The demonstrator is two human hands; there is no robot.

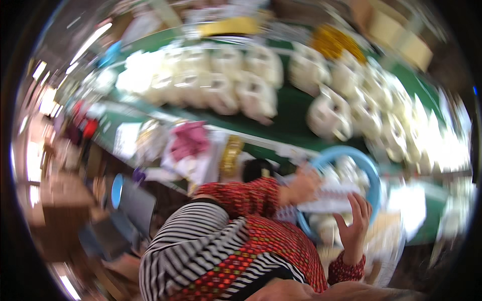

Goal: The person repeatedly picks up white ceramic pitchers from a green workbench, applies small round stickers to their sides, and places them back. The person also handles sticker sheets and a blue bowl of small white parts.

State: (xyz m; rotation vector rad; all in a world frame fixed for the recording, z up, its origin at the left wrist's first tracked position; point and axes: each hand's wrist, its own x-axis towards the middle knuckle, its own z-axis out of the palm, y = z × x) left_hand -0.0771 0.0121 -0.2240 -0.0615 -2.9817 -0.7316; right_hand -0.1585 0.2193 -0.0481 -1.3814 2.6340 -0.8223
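Work at the blue tub (374, 183) seemed to be in hand; it sat toward four o'clock, pale pieces (329, 229) inside and a white strip (324, 204) across it. The hands were apart: the left hand (303, 184) lay at the tub's ten o'clock by the strip, its grip too blurred to tell; the right hand (355, 220), at five o'clock, spread its fingers wide, visibly holding nothing. Any right-hand grasp would call for closing those fingers.

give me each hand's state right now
Left hand: blurred at the blue basin; grip cannot be told.
Right hand: open, nothing visibly held.
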